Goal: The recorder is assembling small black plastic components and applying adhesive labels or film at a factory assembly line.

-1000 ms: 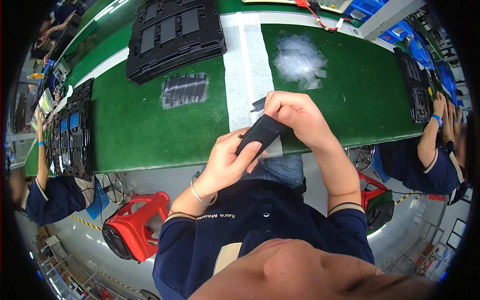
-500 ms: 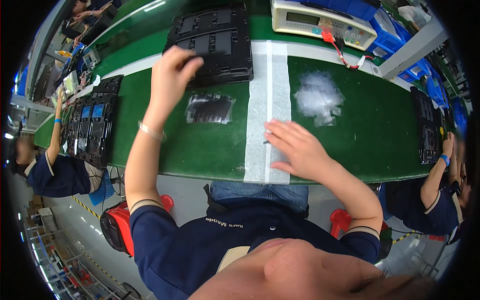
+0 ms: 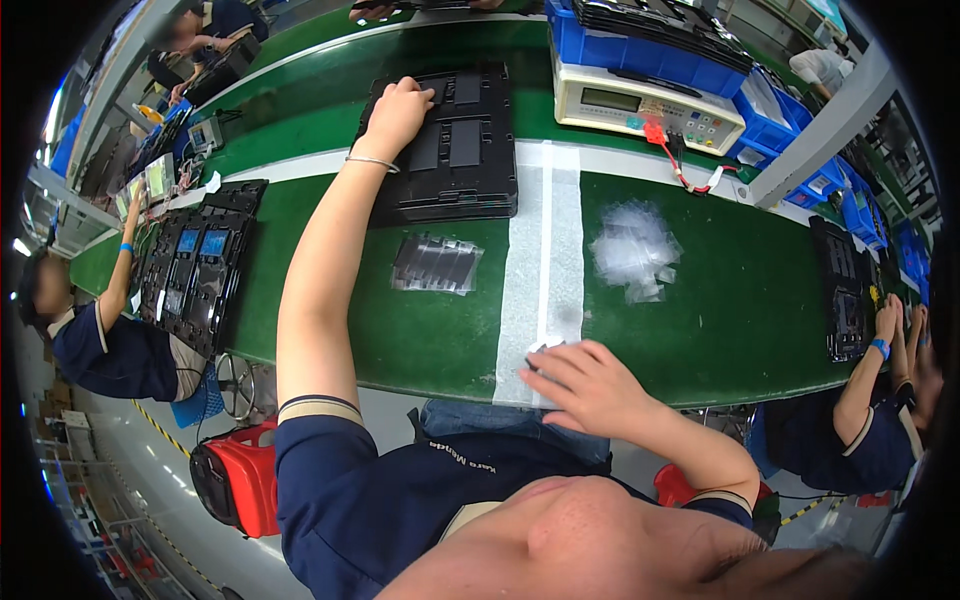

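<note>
Black tray stack (image 3: 452,192) lies directly beneath the fingers of your left hand (image 3: 396,115), which reach the far left part of its top tray. Those fingers are bent, with their tips at one of the slots; whether they grip a piece or are loose, I cannot tell. Flat dark pieces (image 3: 465,143) sit in the tray just right of your left fingertips and nearer to you. A pile of dark film strips (image 3: 437,264) lies on the green table (image 3: 720,300), nearer to you than your left fingers and slightly right of them. Your right hand (image 3: 597,392) is palm down at the table's near edge, its fingers stretched out and slightly parted over a white strip (image 3: 562,230). Something small and dark (image 3: 531,363) shows at those fingertips, too small to make out. Beyond and to the right of your right fingers is a heap of clear film pieces (image 3: 635,250); farther out, well apart from both hands, stands a beige meter (image 3: 650,103) with a red lead (image 3: 672,165)
</note>
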The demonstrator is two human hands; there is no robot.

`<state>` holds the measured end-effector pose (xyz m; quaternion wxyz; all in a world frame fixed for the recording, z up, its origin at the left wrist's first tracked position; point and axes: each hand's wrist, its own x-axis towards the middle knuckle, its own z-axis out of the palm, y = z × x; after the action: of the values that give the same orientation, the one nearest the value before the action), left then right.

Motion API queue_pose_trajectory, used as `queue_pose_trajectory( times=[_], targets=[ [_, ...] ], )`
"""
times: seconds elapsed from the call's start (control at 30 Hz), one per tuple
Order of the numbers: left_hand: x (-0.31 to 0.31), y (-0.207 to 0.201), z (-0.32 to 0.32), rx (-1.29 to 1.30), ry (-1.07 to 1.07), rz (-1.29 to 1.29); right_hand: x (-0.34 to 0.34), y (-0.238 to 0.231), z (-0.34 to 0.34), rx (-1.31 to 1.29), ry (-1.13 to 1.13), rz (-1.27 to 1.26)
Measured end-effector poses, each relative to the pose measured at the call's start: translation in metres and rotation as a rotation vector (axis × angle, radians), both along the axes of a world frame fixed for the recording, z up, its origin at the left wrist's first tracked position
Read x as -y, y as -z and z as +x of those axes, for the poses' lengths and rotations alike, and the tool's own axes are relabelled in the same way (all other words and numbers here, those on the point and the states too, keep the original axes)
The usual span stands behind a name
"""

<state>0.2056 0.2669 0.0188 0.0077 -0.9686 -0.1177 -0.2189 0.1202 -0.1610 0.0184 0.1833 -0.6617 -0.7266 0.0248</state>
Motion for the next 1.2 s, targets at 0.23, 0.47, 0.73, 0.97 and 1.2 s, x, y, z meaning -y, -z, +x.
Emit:
queue_pose_trajectory(
  times=[0.23, 0.47, 0.73, 0.97, 1.2],
  targets=[
    [0.07, -0.03, -0.028, 0.192, 0.254, -0.041, 0.005, 0.015, -0.006, 0.011, -0.242, 0.34],
    [0.179, -0.032, -0.102, -0.385, 0.829, -1.315, -0.045, -0.031, 0.069, 0.094, 0.081, 0.626],
    [0.175, -0.021, -0.101, -0.101, 0.636, -1.66, -0.065, -0.013, 0.077, -0.106, 0.001, 0.67],
    [0.196, -0.017, -0.111, -0.229, 0.704, -1.306, -0.049, 0.01, 0.073, -0.99, 0.146, 0.262],
    [0.204, 0.002, -0.114, -0.307, 0.722, -1.665, -0.045, 0.001, 0.078, -1.224, 0.142, 0.079]
  ],
)
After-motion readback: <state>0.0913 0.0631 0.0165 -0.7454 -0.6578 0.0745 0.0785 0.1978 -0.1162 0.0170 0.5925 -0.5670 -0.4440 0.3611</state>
